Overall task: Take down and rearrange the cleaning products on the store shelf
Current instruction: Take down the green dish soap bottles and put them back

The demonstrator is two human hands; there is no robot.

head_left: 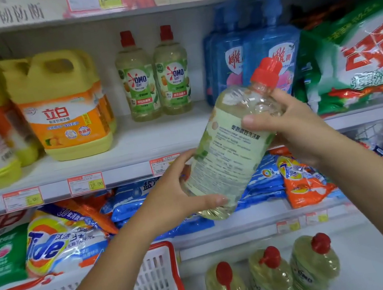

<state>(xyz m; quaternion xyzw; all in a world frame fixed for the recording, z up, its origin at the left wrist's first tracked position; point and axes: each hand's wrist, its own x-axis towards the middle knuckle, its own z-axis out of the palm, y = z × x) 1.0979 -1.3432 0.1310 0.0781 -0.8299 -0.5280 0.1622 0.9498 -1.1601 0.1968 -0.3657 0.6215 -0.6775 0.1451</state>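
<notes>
Arms: both bare forearms reach forward and up from the lower corners, converging mid-frame in front of the shelf [135, 143].

Left hand [180, 191]: palm turned inward, fingers wrapped under and around the base of the held bottle [230, 149], thumb laid along its lower side; closed in a grip on it.

Right hand [289, 125]: above and right of the left hand, closed around the bottle's shoulder just below the cap, thumb across the front.

Held bottle: clear plastic, pale yellow-green liquid, red cap [266, 71]. Tilted, cap pointing up and right, base down and left. Back label faces the camera, pale green with small printed text, too blurred to read. It is off the shelf, in mid-air between both hands.

Beyond the hands, on the shelf: two matching OMO bottles [153, 76] upright side by side, up and left of the left hand; yellow jugs [65, 104] farther left; blue bottles [252, 46] directly behind the right hand.

Below the hands: three more red-capped bottles [272, 274] standing in a row; a white basket with red rim [156, 281] under the left forearm.
</notes>
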